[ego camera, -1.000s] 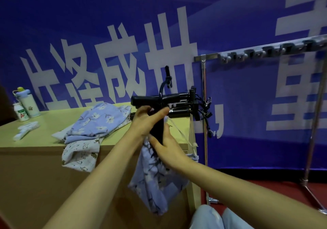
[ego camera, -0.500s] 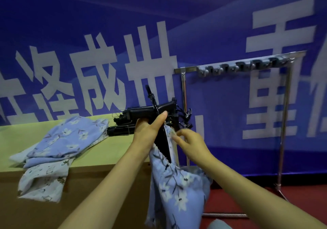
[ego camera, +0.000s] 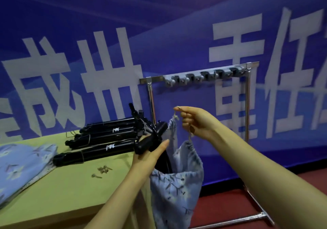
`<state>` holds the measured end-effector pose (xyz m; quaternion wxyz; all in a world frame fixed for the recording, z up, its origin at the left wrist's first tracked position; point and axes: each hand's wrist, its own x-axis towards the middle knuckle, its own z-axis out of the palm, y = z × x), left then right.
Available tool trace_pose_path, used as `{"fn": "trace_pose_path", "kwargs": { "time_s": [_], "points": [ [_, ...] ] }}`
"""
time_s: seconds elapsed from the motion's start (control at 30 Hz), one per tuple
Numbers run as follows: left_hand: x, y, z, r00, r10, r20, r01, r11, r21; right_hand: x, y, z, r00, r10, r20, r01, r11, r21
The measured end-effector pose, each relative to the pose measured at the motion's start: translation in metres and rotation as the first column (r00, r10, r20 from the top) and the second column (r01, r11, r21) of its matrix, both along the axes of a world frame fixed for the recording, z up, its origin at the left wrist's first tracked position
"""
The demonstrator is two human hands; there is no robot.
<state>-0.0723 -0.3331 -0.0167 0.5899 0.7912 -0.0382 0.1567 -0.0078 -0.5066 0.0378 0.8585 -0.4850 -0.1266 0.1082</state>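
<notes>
A pale blue floral drawstring bag (ego camera: 177,189) hangs beside the table's right end. A black folding hanger (ego camera: 152,140) sticks out of its mouth, and my left hand (ego camera: 148,158) grips the hanger's black bar from below. My right hand (ego camera: 194,122) is raised to the right and pinches the bag's beige drawstring (ego camera: 177,118), pulling it up and away from the bag. The lower part of the hanger is hidden inside the bag.
Several more black folded hangers (ego camera: 99,140) lie on the green table (ego camera: 70,193), with small screws (ego camera: 103,169) near them and blue floral cloth (ego camera: 21,165) at the left. A metal rack (ego camera: 203,76) stands against the blue banner wall, over red floor.
The view has swung right. My right hand left the bag's mouth and rose to the right, drawing the cord out. The hanger has tilted lower in my left hand.
</notes>
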Motion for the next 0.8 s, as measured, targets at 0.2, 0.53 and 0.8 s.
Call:
{"fn": "trace_pose_path", "kwargs": {
  "time_s": [0.2, 0.53, 0.8],
  "points": [
    [0.036, -0.001, -0.011, 0.995, -0.026, -0.094, 0.032, 0.998, 0.057, 0.048, 0.001, 0.020, 0.991, -0.086, 0.106, 0.102, 0.983, -0.155],
    [0.108, -0.004, 0.014, 0.935, -0.299, -0.192, 0.338, 0.916, 0.218, 0.142, 0.014, 0.057, 0.931, -0.231, 0.284, 0.344, 0.817, -0.463],
    [0.165, 0.001, 0.033, 0.982, -0.163, -0.093, 0.188, 0.869, 0.459, 0.189, 0.005, 0.063, 0.951, -0.186, 0.247, 0.283, 0.844, -0.455]
  ]
}}
